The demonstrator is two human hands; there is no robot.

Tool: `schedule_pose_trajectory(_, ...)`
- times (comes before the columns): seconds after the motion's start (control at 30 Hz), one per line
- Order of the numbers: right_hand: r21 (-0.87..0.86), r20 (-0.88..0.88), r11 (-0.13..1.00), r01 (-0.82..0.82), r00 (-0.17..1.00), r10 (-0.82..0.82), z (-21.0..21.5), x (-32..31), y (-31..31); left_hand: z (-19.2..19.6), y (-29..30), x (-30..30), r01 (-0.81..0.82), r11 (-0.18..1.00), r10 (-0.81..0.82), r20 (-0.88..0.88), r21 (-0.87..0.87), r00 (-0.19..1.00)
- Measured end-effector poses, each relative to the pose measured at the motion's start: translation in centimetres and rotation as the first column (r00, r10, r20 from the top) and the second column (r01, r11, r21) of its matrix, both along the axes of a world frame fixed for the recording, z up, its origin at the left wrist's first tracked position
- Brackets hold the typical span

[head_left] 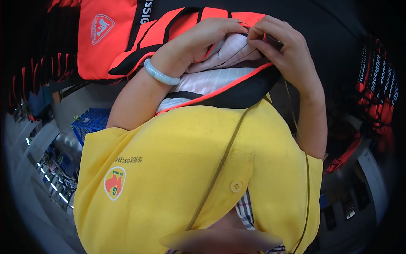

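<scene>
A red-orange and black bag point(169, 31) lies against my front, its zipped mouth gaping. Inside shows a pale striped lining point(218, 80), bunched up near the far end of the opening. My left hand point(207, 36), a pale green bangle point(160, 73) on its wrist, reaches across the bag; its thumb and fingers close on the bunched cloth, the lower fingers partly hidden in the folds. Opposite it, my right hand point(285, 44) pinches the bag's edge at the far right corner of the opening. The fingertips of both hands nearly meet.
A dark worktop point(334, 25) stretches beyond the bag. Stacked red and black bags stand at the left point(40, 63) and more bags at the right point(376, 89). A blue plastic crate point(89, 122) sits low on the left. A thin cord point(228, 148) hangs over my yellow shirt.
</scene>
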State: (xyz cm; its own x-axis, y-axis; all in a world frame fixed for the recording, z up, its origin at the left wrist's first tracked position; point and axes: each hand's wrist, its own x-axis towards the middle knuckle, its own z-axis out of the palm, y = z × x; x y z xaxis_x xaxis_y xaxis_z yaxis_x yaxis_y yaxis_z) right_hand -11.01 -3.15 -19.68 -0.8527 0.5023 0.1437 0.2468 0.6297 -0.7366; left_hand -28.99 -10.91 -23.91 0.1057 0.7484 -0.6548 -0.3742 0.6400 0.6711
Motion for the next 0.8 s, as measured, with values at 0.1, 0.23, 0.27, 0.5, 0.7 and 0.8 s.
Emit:
schedule_pose_trajectory(0.1, 0.111, 0.031, 0.994, -0.015, 0.999, 0.012, -1.1, -0.1, 0.0, -1.8, 0.3, -0.3, -0.005, 1.000, 0.003, 0.089, 0.027, 0.996)
schedule_pose_trajectory(0.23, -0.245, -0.007, 0.953, 0.178, 0.983, -0.185, -0.9, 1.4, 0.7, -1.6, 0.5, 0.5, -0.084, 0.993, 0.078, 0.075, 0.080, 0.994)
schedule_pose_trajectory(0.27, -0.273, -0.101, 0.939, 0.210, 0.964, -0.246, -1.9, 2.2, 1.5, -1.5, 0.4, 0.9, -0.128, 0.956, 0.148, -0.061, 0.263, 0.987)
schedule_pose_trajectory(0.5, -0.567, -0.070, 0.503, 0.652, 0.571, -0.818, -4.4, 8.7, 3.5, 0.2, -0.3, -0.5, 0.517, 0.488, 0.414, -0.708, 0.703, 0.573)
schedule_pose_trajectory(0.7, -0.198, 0.275, 0.387, 0.901, 0.430, -0.860, -6.8, 14.7, 3.3, 2.0, -1.9, 1.0, 0.613, 0.674, 0.186, -0.898, 0.412, 0.399)
schedule_pose_trajectory(0.8, -0.062, 0.265, 0.517, 0.853, 0.514, -0.816, -6.6, 13.5, 2.5, 1.8, -1.8, 1.7, 0.544, 0.797, 0.028, -0.916, 0.262, 0.401)
